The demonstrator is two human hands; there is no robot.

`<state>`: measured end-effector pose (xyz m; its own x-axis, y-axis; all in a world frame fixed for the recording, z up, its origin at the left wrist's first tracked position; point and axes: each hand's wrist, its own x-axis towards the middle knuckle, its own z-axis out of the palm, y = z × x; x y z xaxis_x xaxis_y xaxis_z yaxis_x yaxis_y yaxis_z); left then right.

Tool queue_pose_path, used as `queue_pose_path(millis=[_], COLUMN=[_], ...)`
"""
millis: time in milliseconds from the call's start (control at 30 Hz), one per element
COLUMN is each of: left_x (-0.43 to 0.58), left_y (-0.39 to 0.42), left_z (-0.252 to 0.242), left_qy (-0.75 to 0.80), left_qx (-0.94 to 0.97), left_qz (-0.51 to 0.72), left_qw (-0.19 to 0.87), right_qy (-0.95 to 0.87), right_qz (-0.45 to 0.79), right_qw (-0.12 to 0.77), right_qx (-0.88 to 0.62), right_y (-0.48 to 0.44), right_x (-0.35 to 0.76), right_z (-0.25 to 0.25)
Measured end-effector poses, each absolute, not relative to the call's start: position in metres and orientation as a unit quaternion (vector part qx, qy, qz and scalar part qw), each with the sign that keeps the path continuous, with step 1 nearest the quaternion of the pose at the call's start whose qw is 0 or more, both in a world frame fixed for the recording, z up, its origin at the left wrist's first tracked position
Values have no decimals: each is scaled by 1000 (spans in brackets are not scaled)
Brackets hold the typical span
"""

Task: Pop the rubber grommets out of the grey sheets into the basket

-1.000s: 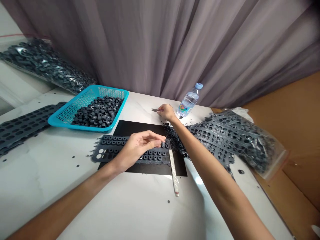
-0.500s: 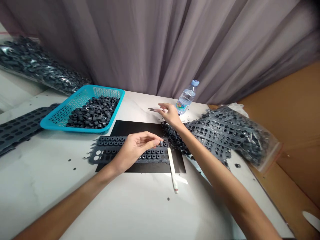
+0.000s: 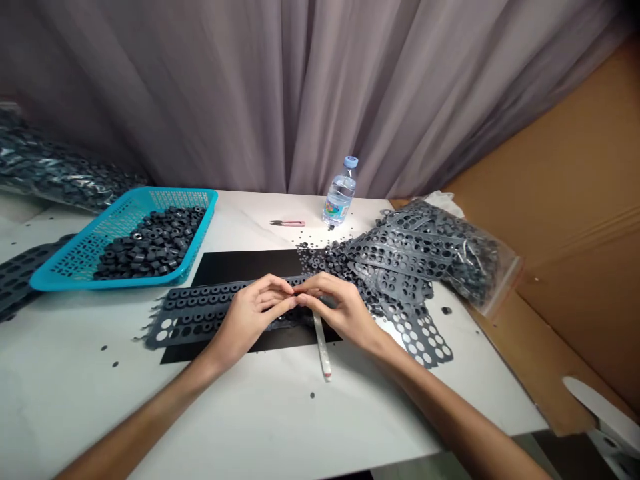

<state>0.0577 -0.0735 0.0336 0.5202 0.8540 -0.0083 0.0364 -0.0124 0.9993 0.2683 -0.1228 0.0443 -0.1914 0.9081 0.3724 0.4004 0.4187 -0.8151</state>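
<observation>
My left hand (image 3: 245, 321) and my right hand (image 3: 347, 312) meet fingertip to fingertip over the right part of a black rubber sheet (image 3: 161, 325). Both are closed in a pinch around a small black rubber bushing, mostly hidden by the fingers. Rows of round bushings sit in the sheet, with a few open holes at its left end. Under the sheet lies a black mat (image 3: 240, 265). A white stick-like tool (image 3: 323, 350) rests below my right hand. Pink-handled thread snips (image 3: 287, 223) lie farther back on the table.
A blue basket (image 3: 193, 257) of loose black bushings stands at left, near a filled plastic bag (image 3: 75, 180). A water bottle (image 3: 340, 193) stands at the back. Punched-out sheets (image 3: 400, 247) and a clear bag (image 3: 493, 267) lie at right. More sheet (image 3: 25, 277) is at far left.
My right hand has left the snips, which now lie on the table, and has come down to my left hand. The view has shifted, so the table things appear farther left.
</observation>
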Motion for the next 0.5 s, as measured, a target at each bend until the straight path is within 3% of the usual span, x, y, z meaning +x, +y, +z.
queue_pose_path(millis=[333, 500], left_x=[63, 60], left_y=[-67, -72], left_z=[32, 33], left_qy=[326, 328], left_qx=[621, 699], left_qz=[366, 364], left_qw=[612, 520], right_qy=[-728, -709], right_qz=[242, 287], right_qw=[471, 471], right_qx=[-436, -439], right_y=[-122, -125], right_x=[274, 269], right_z=[46, 44])
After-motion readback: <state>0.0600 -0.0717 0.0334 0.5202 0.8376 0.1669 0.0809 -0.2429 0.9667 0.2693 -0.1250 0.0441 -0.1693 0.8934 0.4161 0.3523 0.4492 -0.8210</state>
